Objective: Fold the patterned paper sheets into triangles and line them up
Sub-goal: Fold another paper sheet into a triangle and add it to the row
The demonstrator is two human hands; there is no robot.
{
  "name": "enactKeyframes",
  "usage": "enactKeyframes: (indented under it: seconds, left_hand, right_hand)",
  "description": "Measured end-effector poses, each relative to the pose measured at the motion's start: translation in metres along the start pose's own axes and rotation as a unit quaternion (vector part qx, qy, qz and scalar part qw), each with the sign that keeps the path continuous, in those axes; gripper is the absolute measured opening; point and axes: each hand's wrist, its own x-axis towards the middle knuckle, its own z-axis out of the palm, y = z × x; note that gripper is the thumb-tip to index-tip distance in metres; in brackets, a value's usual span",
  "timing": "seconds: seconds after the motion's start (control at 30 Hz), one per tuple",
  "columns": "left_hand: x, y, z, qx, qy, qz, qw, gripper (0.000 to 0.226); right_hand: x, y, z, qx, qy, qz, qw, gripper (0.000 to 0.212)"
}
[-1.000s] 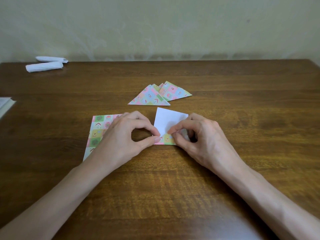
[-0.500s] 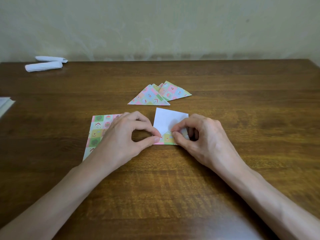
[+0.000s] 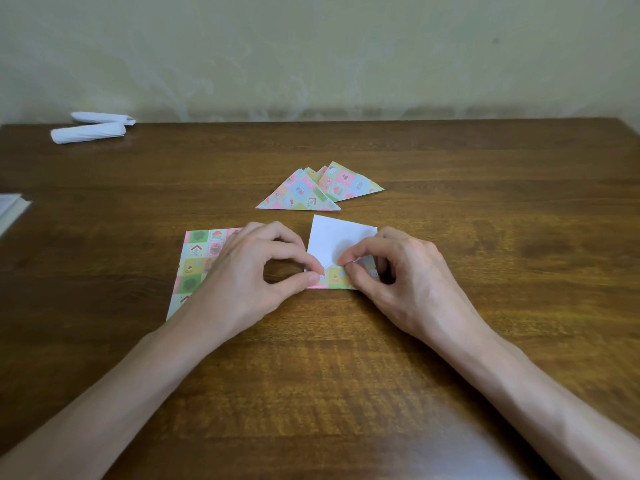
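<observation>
Mid-table, head cam: left hand and right hand each pinch the near edge of the sheet, white side up. I'd line the corners up dead-on before creasing; finished triangles sit just beyond.

Soft, even indoor light; faint shadows, mild wide-angle bowing, slight softness.

No words, numbers or brand marks can be read anywhere. The flat patterned sheet, just left of the half-folded sheet, bears only small checkered pictures of hearts and houses. The folded triangles beyond the half-folded sheet show similar tiny pictures.
</observation>
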Motion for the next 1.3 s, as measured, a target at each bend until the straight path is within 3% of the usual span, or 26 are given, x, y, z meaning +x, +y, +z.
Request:
enactKeyframes:
  seconds: [0.4,0.57,0.73,0.93,1.17,1.3]
  left_hand:
    - [-0.001,0.000,-0.001,0.005,0.002,0.019,1.000,0.010]
    - [0.002,0.000,-0.003,0.029,-0.006,0.026,0.999,0.011]
    - [0.003,0.000,-0.005,0.039,-0.012,0.022,0.999,0.012]
    - [0.004,0.000,-0.009,0.023,-0.041,0.005,0.999,0.010]
    - [0.002,-0.003,-0.014,0.048,-0.055,0.028,0.997,0.029]
    - [0.001,0.001,-0.010,0.045,-0.031,0.019,0.998,0.011]
  right_hand:
    - [-0.002,0.000,0.001,0.012,-0.021,-0.010,1.000,0.014]
    - [-0.004,-0.004,-0.001,0.031,-0.021,0.005,0.999,0.006]
    - [-0.006,-0.009,-0.001,0.017,-0.022,0.010,1.000,0.035]
    - [-0.005,-0.011,0.001,-0.003,-0.029,0.024,0.999,0.030]
    - [-0.004,-0.011,0.002,-0.013,-0.035,0.030,0.999,0.025]
    - [-0.004,-0.011,0.002,-0.009,-0.036,0.031,0.999,0.026]
